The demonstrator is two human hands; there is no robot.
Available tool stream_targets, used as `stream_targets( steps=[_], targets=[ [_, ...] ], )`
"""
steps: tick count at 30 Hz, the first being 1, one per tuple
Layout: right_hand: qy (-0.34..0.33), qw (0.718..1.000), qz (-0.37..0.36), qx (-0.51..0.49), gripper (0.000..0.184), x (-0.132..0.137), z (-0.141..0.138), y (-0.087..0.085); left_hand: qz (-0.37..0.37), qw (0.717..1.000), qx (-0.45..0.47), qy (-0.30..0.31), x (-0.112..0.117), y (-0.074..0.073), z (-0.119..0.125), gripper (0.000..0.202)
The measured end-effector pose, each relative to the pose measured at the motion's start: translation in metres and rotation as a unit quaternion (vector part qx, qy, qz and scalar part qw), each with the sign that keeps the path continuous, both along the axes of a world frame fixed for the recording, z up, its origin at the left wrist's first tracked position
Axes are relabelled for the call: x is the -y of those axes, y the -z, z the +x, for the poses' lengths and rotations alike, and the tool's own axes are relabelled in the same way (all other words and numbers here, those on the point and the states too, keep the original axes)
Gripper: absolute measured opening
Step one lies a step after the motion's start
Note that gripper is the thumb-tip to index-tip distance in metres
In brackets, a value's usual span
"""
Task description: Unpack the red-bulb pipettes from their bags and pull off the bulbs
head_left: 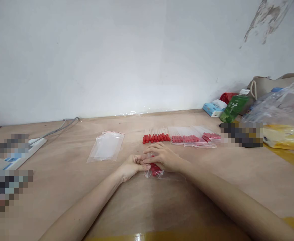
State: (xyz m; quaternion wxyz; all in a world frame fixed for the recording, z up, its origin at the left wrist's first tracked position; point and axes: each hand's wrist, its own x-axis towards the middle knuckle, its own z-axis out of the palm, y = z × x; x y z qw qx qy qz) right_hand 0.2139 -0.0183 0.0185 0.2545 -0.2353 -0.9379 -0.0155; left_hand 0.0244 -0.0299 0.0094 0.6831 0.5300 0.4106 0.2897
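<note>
Pinches with curled left hand (131, 167) and half-closed right hand (164, 157) a small clear bag (155, 171) of red-tipped sticks, flat on the tabletop's middle. Just beyond, toward the far edge: loose sticks (156, 137), filled bags (194, 139) at their right, empty bags (107, 146) left. Green bottle (233, 107) near the far right corner.

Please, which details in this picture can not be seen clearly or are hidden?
Head view, small bag: whether its mouth is open or sealed, hidden under the right hand and left hand.
Number of red-tipped sticks inside it: covered by the right hand.
Label of the green bottle: too small to read.
Thing right of the filled bags: blurred by a pixel patch.
</note>
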Motion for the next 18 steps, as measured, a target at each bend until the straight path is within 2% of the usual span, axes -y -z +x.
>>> stream_targets(
  steps=[5,10,13,18],
  targets=[
    [-0.033,0.999,-0.006,-0.008,0.023,-0.004,-0.002,0.000,-0.008,1.000,0.002,-0.003,0.000,-0.001,-0.002,0.032],
    [-0.011,0.997,-0.006,-0.079,0.025,-0.001,-0.004,0.006,-0.061,0.997,0.036,-0.032,0.001,-0.005,-0.001,0.034],
    [0.001,0.996,-0.001,-0.084,0.027,0.000,-0.006,0.011,-0.080,0.994,0.043,-0.057,0.001,-0.005,0.000,0.028],
    [-0.006,0.996,-0.015,-0.090,0.027,0.003,-0.008,0.010,-0.054,0.994,0.007,-0.098,-0.001,0.000,0.002,0.027]
  ],
)
